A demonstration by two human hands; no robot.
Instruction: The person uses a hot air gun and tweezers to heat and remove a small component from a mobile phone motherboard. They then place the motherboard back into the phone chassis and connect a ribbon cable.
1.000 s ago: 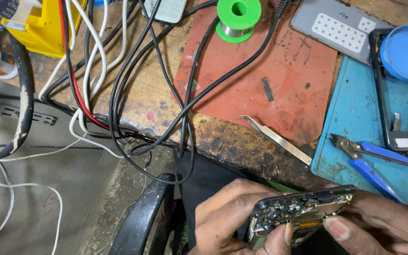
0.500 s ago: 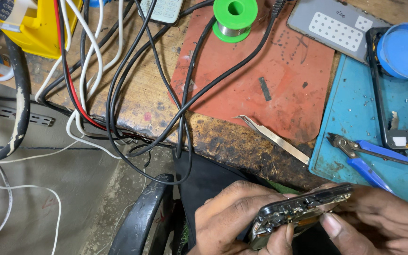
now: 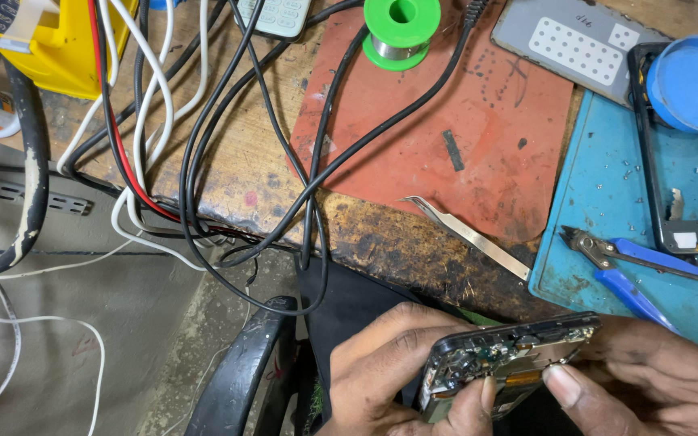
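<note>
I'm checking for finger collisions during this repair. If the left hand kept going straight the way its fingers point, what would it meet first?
The left hand points right, across the opened phone it already grips. Beyond the phone, it would most likely meet the right hand, whose thumb presses the phone's lower edge; depth between them is unclear.
</note>
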